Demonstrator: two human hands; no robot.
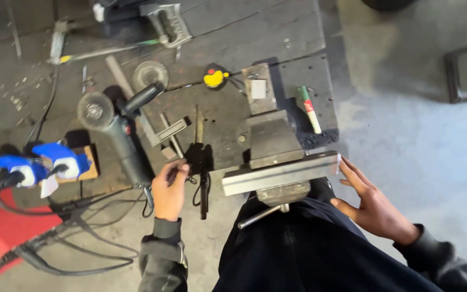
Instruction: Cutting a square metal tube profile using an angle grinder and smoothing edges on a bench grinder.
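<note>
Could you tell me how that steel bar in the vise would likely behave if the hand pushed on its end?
The steel bar seems clamped in the vise, so a push from the right hand at its end would probably not shift it. It looks stiff and thick-walled, unlikely to flex. Freed, it would likely feel heavy; its flat sides should resist rolling.

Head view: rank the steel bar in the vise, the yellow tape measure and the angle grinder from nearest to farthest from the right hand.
From the right hand:
1. Steel bar, clamped in the vise; its end is at the fingertips, just left of the hand.
2. Yellow tape measure, farther back on the bench, up and to the left.
3. Angle grinder, far left, beyond the left hand.
</note>
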